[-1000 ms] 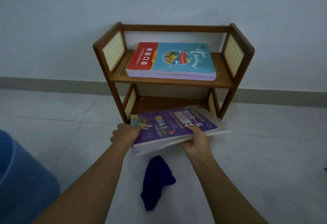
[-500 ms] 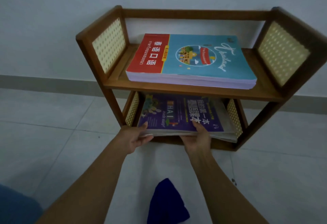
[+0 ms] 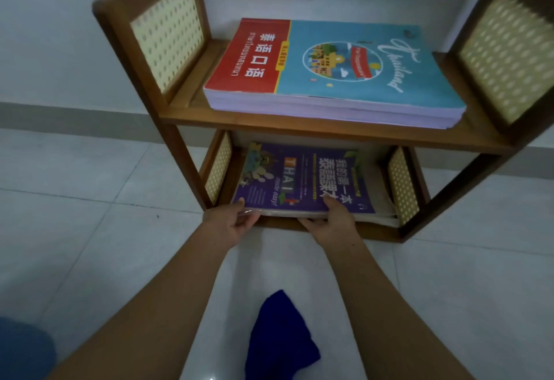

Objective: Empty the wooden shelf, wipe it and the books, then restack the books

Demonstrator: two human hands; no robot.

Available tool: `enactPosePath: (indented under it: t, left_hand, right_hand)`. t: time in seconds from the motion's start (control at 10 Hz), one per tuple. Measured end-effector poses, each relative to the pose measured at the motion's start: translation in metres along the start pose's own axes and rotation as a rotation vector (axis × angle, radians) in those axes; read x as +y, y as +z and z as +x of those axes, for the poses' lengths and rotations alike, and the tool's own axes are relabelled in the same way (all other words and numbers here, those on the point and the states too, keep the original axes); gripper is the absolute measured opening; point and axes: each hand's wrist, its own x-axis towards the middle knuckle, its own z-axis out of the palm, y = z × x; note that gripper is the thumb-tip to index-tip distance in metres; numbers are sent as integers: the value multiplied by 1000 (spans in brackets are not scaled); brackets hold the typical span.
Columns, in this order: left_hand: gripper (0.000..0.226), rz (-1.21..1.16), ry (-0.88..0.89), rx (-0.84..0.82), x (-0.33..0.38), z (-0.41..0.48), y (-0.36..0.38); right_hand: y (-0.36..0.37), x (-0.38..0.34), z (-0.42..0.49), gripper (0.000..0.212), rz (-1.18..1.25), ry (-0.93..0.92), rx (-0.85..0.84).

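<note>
Books are the whole job here, so working outward from me: closest is the cloth [image 3: 278, 337], a dark blue crumpled lump on the floor [image 3: 90, 229] between the forearms, with a blue bin [image 3: 24, 346] poking in at the bottom left corner. Next out, the left hand [image 3: 230, 223] and right hand [image 3: 332, 223] are both on the near edge of the purple stack [image 3: 299, 181], which lies flat in the lower tier of the shelf [image 3: 269, 127], its front edge about level with the front lip. Each hand has the thumb on the cover and the fingers curled under, so both are pinching the stack, the left at the near-left corner and the right around the middle. Can't tell if it's resting on the board or lifted a hair. My read on handling: paperbacks, so floppy, and that cover looks glossy and probably slick. The paler books underneath stick out to the right, so I'd guess they slide apart if only the top gets squeezed. Better to get fingers well under the whole pile, hands wider apart. Further back, on the upper tier, the top stack [image 3: 344, 64] with the red-and-blue cover looks thick and likely heavy, so a two-handed grab by the short ends. Behind it all, plain wall [image 3: 60, 34].
</note>
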Motion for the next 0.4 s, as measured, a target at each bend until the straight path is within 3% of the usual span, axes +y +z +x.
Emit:
enactPosePath:
  t: [0.2,0.3,0.4]
  left_hand:
    - [16,-78,-28,-1,-11,-16,0]
    - [11,-25,-18,14,-18,-22,-3]
    - [14,154,2,113,-31,-33,-11]
  right_hand:
    - [1,-27,-22,25,-271,86,-54]
    - [1,-30,-31,23,-336,103,-46]
    - [-7,-36,-40,34,-368,67,81]
